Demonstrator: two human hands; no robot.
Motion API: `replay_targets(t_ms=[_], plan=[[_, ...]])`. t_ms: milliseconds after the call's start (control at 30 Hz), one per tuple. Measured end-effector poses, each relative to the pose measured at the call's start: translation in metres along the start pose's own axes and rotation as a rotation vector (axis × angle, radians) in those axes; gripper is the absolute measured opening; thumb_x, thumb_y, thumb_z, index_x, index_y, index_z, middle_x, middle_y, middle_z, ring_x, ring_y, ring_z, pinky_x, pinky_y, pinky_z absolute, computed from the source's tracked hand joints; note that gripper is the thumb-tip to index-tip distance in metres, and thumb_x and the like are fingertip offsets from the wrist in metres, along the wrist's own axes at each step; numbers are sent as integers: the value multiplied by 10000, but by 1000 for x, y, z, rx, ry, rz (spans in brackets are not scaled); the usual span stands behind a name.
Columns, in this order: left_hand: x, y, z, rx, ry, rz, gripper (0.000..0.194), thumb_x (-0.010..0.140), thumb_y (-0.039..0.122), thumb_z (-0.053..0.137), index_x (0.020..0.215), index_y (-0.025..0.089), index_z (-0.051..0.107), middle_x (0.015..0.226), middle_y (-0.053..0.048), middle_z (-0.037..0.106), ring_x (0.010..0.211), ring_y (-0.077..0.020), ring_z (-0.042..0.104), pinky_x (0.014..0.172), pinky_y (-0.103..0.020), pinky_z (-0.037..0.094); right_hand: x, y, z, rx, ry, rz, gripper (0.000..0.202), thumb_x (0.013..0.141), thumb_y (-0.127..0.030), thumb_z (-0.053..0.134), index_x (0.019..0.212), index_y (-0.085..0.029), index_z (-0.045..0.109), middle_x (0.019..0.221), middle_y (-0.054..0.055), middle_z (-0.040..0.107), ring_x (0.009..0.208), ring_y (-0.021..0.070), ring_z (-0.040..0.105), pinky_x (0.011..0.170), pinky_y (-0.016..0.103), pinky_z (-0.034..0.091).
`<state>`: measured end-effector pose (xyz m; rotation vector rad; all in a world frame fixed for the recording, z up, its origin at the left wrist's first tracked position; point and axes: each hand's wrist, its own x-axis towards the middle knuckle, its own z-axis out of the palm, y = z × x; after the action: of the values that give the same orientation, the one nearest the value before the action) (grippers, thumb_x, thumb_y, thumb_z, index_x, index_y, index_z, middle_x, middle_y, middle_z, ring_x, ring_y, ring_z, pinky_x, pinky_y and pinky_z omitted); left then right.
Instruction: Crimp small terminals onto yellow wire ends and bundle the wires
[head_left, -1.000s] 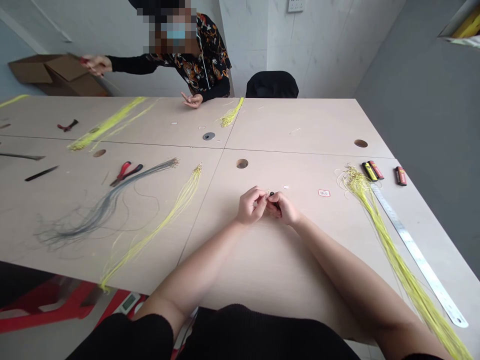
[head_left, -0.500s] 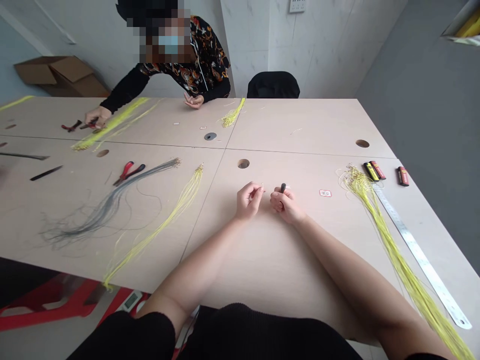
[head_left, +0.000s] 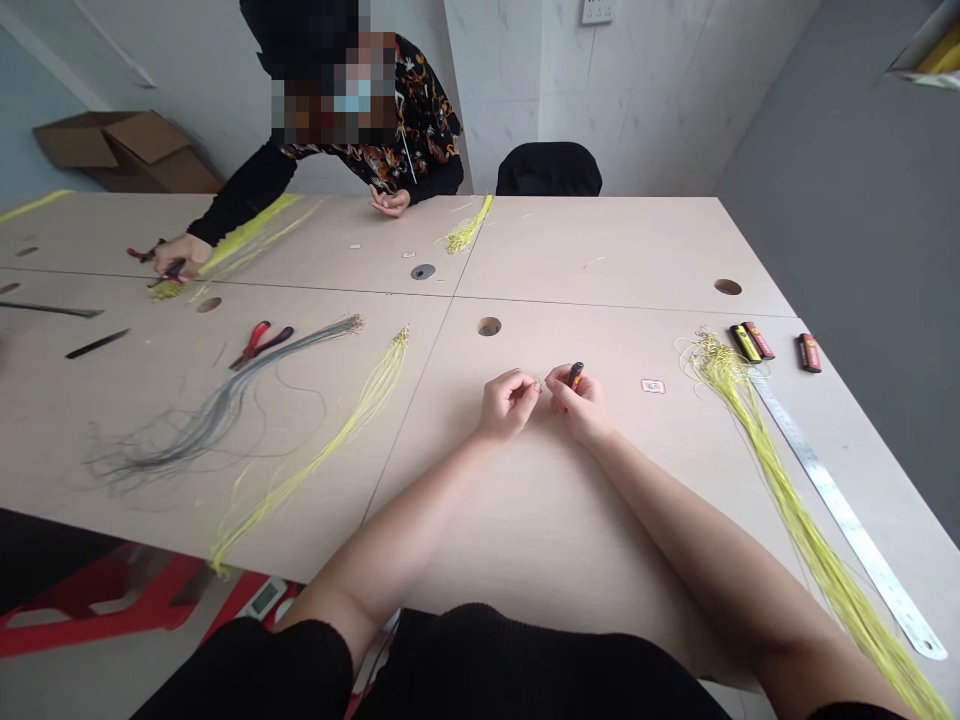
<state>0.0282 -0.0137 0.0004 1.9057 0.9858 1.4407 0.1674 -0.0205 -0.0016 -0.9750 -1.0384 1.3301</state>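
Note:
My left hand [head_left: 509, 403] is closed in a pinch above the table, with a tiny pale piece at its fingertips, too small to name. Close beside it, my right hand [head_left: 581, 405] is wrapped round a slim black-and-orange object [head_left: 576, 375]. Its rounded black end sticks up from my fist; the rest is hidden. Both hands' fingertips nearly meet. To the right of my hands lies a small red-bordered label [head_left: 653, 386].
Yellow wires [head_left: 776, 470] and a steel ruler [head_left: 847, 510] lie right, near several small cylinders [head_left: 809, 352]. At left are grey wires [head_left: 217, 410], yellow wires [head_left: 330, 450], red-handled pliers [head_left: 259, 343] and a black blade-like tool [head_left: 97, 343]. Opposite, a masked person [head_left: 420, 120] handles pliers.
My hands have drawn closer together. The black-and-orange object has tilted, showing more of its side. The person opposite has moved one hand left and nearer, over the yellow wire ends.

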Motion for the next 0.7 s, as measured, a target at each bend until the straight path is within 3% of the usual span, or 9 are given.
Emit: replay_targets(t_ms=[200, 333, 533, 700], plan=[[1, 1, 0, 24, 62, 57, 334, 938, 366, 507, 676, 166, 561, 604, 16, 514, 509, -69, 419, 473, -210, 325, 1, -1, -3, 87, -120, 45, 381, 742, -464, 497, 485, -226, 346, 408, -50, 268, 403, 80, 222, 431, 267, 188], [0, 3, 0, 40, 66, 100, 305, 948, 334, 504, 706, 164, 578, 624, 14, 527, 523, -69, 434, 490, -210, 344, 0, -3, -2, 59, -156, 107, 418, 751, -476, 473, 449, -228, 327, 377, -51, 224, 384, 76, 165, 417, 266, 140], [-4, 9, 4, 49, 110, 119, 249, 940, 274, 521, 726, 166, 589, 648, 5, 576, 562, -78, 497, 515, -202, 397, -10, 3, 11, 124, -260, 197, 444, 766, -483, 479, 440, -227, 319, 367, -58, 210, 369, 71, 163, 401, 262, 173], [-6, 11, 5, 89, 133, 207, 187, 927, 224, 535, 772, 168, 623, 684, -8, 616, 556, -76, 506, 492, -198, 392, -10, 6, 12, 123, -268, 296, 439, 791, -437, 453, 434, -226, 307, 351, -47, 220, 367, 78, 179, 400, 269, 177]])
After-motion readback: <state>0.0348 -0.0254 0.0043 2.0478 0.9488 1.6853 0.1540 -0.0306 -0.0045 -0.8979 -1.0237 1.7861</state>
